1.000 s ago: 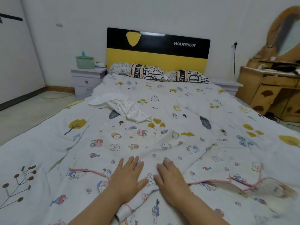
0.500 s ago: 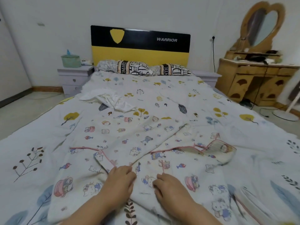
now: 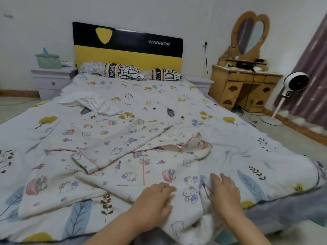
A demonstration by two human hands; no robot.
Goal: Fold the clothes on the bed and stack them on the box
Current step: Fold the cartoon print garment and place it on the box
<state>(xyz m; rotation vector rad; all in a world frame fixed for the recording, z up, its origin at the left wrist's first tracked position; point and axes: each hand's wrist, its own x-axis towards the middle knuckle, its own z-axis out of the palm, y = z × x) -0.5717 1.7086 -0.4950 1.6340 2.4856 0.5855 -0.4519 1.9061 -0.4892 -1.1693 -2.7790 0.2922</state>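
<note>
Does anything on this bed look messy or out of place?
Yes: a crumpled white garment lies unfolded near the pillows, and the cartoon-print pyjama top under both hands is spread crooked, its collar flipped open.

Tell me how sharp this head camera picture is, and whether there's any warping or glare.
Head view: soft, even indoor light, no hard shadows; a faint sheen on the black headboard. Wide-angle warping tilts the fan and curtain at the right edge. The cartoon-print garment is fairly clear; the left hand, right hand and the frame corners are slightly blurred.
</note>
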